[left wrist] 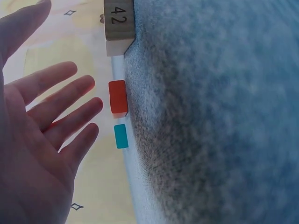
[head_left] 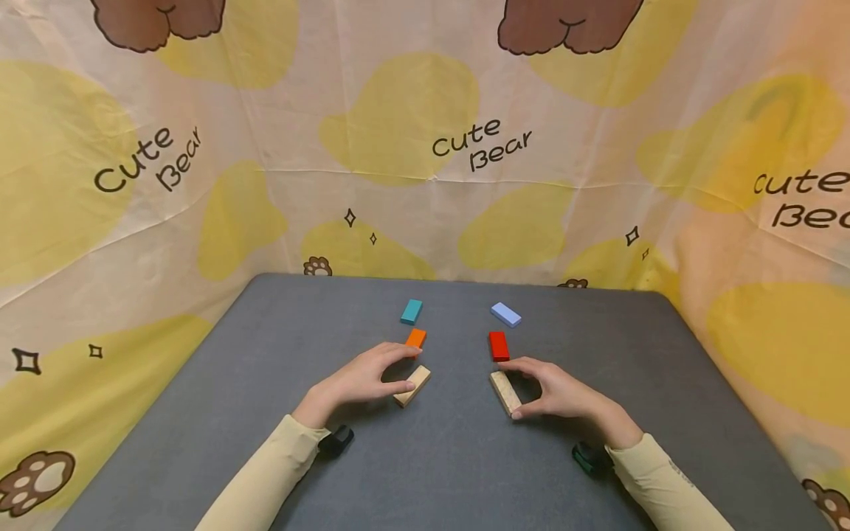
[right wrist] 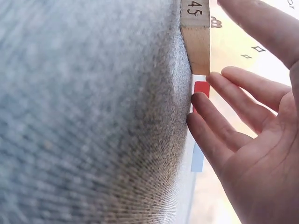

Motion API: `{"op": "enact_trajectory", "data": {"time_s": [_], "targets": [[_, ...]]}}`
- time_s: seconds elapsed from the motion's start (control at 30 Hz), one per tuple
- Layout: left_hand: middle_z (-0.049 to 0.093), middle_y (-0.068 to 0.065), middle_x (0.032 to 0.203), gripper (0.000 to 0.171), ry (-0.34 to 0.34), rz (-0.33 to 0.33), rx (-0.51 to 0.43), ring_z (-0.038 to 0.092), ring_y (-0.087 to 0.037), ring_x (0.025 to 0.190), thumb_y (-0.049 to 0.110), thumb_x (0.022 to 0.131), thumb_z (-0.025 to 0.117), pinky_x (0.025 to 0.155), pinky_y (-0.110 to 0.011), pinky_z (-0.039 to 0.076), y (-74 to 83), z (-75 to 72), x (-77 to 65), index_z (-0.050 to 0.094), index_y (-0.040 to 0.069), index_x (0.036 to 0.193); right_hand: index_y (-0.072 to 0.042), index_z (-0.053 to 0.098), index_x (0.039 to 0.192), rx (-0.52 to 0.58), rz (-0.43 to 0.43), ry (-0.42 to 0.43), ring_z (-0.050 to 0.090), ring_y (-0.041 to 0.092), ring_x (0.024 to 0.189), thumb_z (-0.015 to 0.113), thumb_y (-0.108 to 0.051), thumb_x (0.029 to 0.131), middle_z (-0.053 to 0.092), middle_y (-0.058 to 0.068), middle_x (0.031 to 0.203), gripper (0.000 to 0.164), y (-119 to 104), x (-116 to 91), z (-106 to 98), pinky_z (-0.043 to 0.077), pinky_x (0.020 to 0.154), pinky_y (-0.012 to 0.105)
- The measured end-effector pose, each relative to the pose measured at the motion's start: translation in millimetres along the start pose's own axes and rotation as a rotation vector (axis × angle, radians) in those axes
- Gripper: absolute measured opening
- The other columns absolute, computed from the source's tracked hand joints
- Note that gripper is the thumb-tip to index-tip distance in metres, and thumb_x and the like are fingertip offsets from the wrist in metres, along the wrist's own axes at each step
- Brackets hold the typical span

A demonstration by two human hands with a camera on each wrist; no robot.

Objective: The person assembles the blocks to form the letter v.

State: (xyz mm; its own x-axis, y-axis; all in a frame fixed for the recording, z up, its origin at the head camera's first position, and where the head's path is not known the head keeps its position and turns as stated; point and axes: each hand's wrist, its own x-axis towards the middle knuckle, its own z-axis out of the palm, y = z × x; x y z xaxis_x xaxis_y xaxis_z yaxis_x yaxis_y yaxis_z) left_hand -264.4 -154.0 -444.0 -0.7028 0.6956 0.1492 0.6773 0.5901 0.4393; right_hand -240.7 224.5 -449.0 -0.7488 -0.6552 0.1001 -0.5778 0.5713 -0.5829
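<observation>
Wooden block [head_left: 505,393] beside right hand [head_left: 563,391]

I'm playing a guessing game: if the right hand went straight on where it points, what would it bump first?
Probably the wooden block marked 45, just ahead of the right hand, though that hand's height is hard to judge.

PLACE: screened-off booth, wider room hidden | EVIDENCE: "Cute Bear" cloth [head_left: 398,199] behind and beside grey table [head_left: 458,479]
</observation>
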Motion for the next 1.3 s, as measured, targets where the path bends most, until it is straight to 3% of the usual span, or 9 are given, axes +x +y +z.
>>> {"op": "enact_trajectory", "data": {"time_s": [0.37,0.83,1.3], "targets": [[0.051,0.006,0.138,0.067,-0.010,-0.018,-0.093,0.045,-0.014,0.127,0.052,0.085,0.063,0.105,-0.043,0.038,-3.1,0.6,-0.5,0.047,0.017,0.140,-0.008,0.050,0.137,0.035,-0.008,-0.020,0.050,0.023,0.123,0.083,-0.037,0.070,0.052,0.003,0.137,0.079,4.6,-0.3,-2.4,0.042,0.103,0.037],[0.054,0.010,0.135,0.067,-0.039,-0.025,-0.221,0.048,-0.012,0.126,0.043,0.076,0.077,0.105,-0.044,0.038,-8.3,1.4,0.1,0.054,0.020,0.134,-0.008,0.050,0.136,0.084,-0.010,-0.037,0.050,0.023,0.123,0.082,-0.038,0.071,0.053,0.003,0.137,0.078,10.7,0.5,-3.2,0.042,0.102,0.042],[0.055,0.005,0.135,0.074,-0.087,0.000,-0.353,0.048,-0.016,0.128,0.024,0.069,0.086,0.107,-0.038,0.036,-11.3,2.7,2.6,0.053,0.018,0.135,-0.010,0.052,0.135,0.091,0.020,-0.046,0.051,0.025,0.121,0.081,-0.042,0.072,0.054,0.003,0.135,0.076,16.1,0.7,-3.4,0.042,0.102,0.038]]}}
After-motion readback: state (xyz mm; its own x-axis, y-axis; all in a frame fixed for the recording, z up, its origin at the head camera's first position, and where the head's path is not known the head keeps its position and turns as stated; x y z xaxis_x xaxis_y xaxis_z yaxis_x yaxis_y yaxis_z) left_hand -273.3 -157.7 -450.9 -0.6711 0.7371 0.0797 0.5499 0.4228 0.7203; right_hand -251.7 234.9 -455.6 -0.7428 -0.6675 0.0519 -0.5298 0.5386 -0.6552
